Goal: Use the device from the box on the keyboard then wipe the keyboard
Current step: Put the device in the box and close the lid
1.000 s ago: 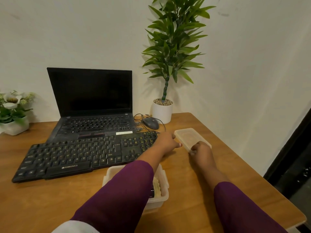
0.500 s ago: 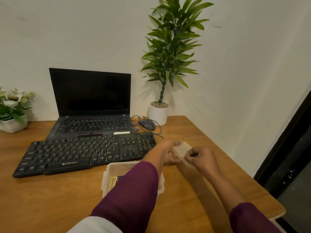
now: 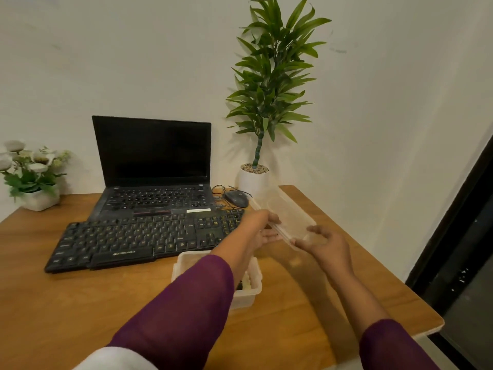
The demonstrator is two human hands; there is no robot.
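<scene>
Your left hand (image 3: 262, 231) and right hand (image 3: 324, 243) grip the clear lid (image 3: 286, 213) at 3 o'clock from the keyboard (image 3: 138, 236). Park it flat; the box (image 3: 186, 259) at 6 o'clock seemingly holds the device.

Both arms extended forward; left grip (image 3: 262, 232) and right grip (image 3: 326, 245) pinching, raised.
</scene>
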